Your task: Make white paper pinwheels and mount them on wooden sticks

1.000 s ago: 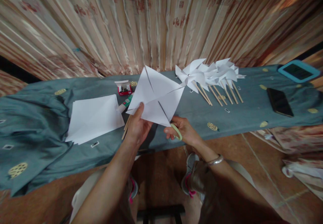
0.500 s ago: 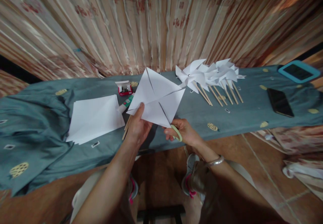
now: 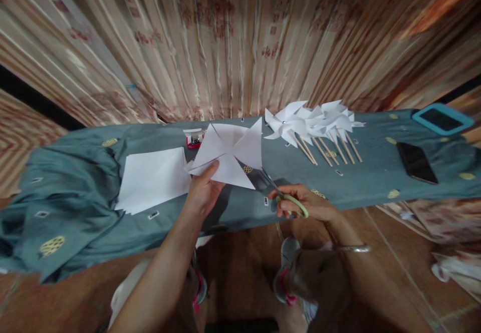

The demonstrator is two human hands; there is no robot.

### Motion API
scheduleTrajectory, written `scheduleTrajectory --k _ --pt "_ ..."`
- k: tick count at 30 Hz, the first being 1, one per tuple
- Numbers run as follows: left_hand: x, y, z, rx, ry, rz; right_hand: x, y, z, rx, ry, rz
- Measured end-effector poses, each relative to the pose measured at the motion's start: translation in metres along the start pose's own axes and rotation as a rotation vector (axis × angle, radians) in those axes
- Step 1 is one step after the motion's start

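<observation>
Between the thumb and fingers of my left hand [image 3: 206, 188] is a white paper square [image 3: 225, 145], held above the table. Slits run from its corners toward the middle, and its flaps spread apart. My right hand [image 3: 300, 203] grips the green handles of a pair of scissors [image 3: 295, 207]. Their blades point up and left, close to the paper's right corner but apart from its slits. Left of the paper lies a stack of white sheets [image 3: 154, 178]. Just behind it stands a small red box [image 3: 193, 140], its lid up, with small dark pieces inside.
Several white paper pinwheels [image 3: 289, 122] on wooden sticks [image 3: 323, 145] lie at the back right. Farther right are a black phone [image 3: 417, 162] and a blue-framed tablet [image 3: 443, 118]. Bunched blue-green cloth [image 3: 75, 198] covers the table's left end. A curtain [image 3: 233, 47] hangs behind.
The scissors have come out of the paper's slit and moved right and down with my right hand. The paper has dipped lower, its right flaps now opened wide apart.
</observation>
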State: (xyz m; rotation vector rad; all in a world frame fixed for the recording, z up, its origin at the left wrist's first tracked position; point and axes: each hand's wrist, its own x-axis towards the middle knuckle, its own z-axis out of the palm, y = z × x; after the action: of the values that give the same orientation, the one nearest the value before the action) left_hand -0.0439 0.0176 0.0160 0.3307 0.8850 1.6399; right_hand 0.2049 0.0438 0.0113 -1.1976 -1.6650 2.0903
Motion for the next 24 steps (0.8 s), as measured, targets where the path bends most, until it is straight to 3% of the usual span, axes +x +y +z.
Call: scheduleTrajectory --k 4,8,13,18,24 --pt "-0.003 0.001 -0.003 0.038 0.020 0.031 -0.006 -0.001 -0.011 -0.043 0.166 -0.021" --pt "-0.007 0.002 -0.005 0.065 0.029 0.035 0.001 0.005 -0.014 -0.168 0.491 -0.072" --pt "-0.011 -0.005 -0.007 0.085 0.046 -0.025 0.013 0.009 -0.010 -0.723 0.905 -0.041" --pt "-0.013 -0.021 -0.009 0.093 0.052 -0.076 0.020 0.002 -0.003 -1.092 0.988 0.083" --pt "-0.020 -0.025 -0.015 0.208 0.009 -0.083 0.024 0.000 -0.003 -1.218 0.942 0.122"
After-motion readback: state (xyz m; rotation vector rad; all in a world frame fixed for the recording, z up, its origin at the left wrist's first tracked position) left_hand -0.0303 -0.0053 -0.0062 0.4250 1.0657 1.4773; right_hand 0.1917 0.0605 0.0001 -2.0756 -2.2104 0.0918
